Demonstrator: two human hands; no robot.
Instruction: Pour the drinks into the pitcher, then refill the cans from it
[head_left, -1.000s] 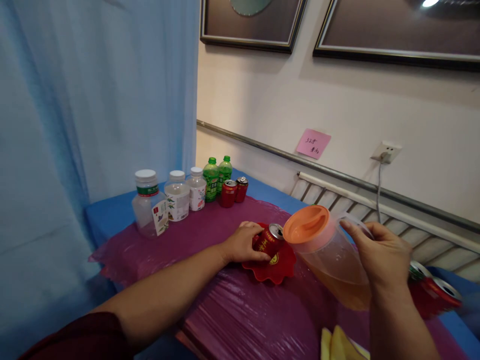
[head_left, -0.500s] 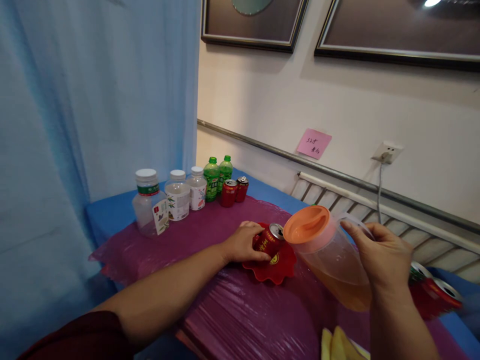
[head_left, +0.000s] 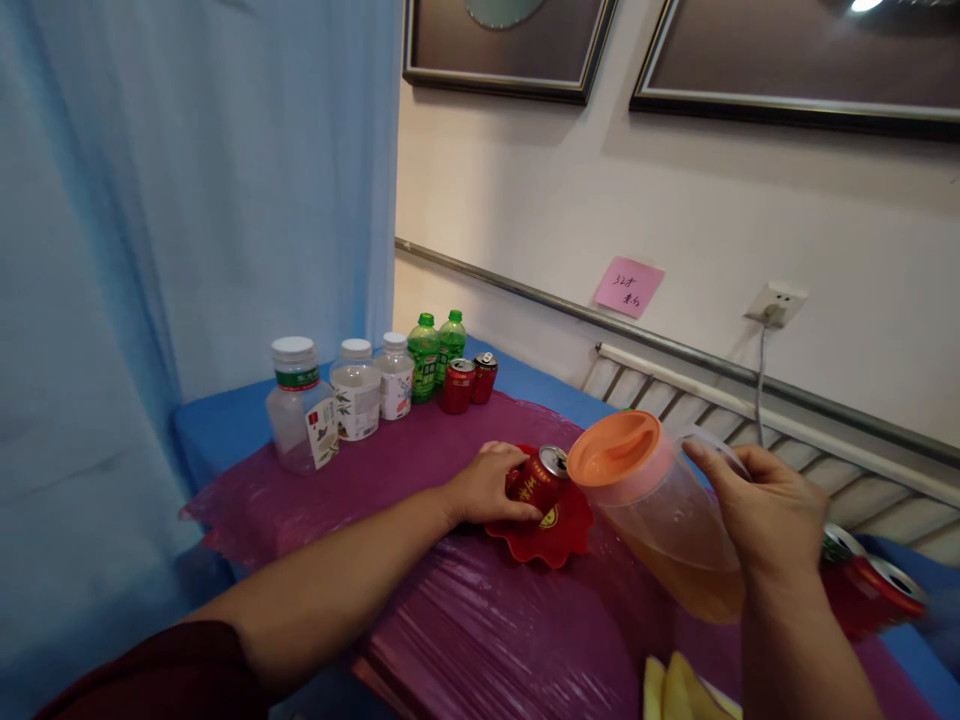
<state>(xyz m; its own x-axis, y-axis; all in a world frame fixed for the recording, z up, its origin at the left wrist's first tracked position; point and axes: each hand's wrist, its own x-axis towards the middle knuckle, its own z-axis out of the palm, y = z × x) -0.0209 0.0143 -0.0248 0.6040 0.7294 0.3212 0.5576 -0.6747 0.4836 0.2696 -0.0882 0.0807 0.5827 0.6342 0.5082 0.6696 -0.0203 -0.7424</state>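
Note:
My left hand (head_left: 491,485) is wrapped round a red drink can (head_left: 541,480), which leans to the right over a red wavy-edged mat (head_left: 551,545). In my right hand (head_left: 776,510) is the handle of a clear plastic pitcher (head_left: 667,540) with an orange lid (head_left: 619,450). The pitcher tilts left, its lid close beside the can's top, and amber liquid lies low inside it. No stream shows between pitcher and can.
Jars with white lids (head_left: 294,400), green bottles (head_left: 424,360) and two red cans (head_left: 458,387) stand at the back left. More cans (head_left: 874,590) are at the right, behind my wrist. A yellow cloth (head_left: 679,690) lies at the front. Purple plastic sheeting (head_left: 480,620) covers the table; a radiator (head_left: 705,420) runs along the wall.
Both hands and the pitcher hold nearly the same place. The can in my left hand has turned slightly, so its lettering shows differently.

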